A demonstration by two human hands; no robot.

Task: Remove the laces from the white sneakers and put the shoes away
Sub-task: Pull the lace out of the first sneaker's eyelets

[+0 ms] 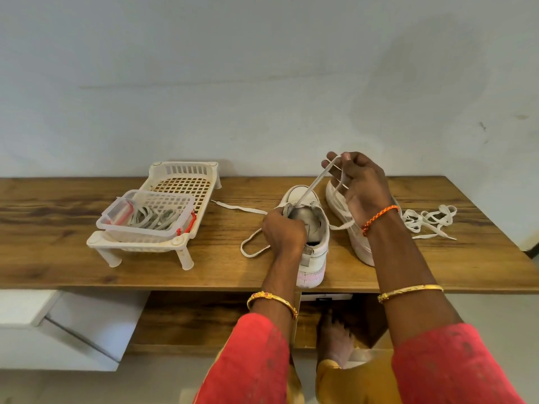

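A pale, bare wall [262,68] fills the upper half, lightly scuffed at the right. Against it runs a wood-grain shelf [58,252], with a lower wooden board beneath and a white panel at the lower left. On the shelf's left stands a white slatted rack [163,243] on short legs, holding a clear tub [145,211] of coiled laces. Near the front edge at centre sits one sneaker [313,228], heel toward the person; the second sneaker [338,202] lies just beside it on the right. A loose lace [428,220] lies heaped farther right. The left hand [283,231] grips the first sneaker's collar. The right hand [360,182], raised, pinches a lace [313,186] drawn taut from that sneaker's eyelets; its other end trails left across the shelf.
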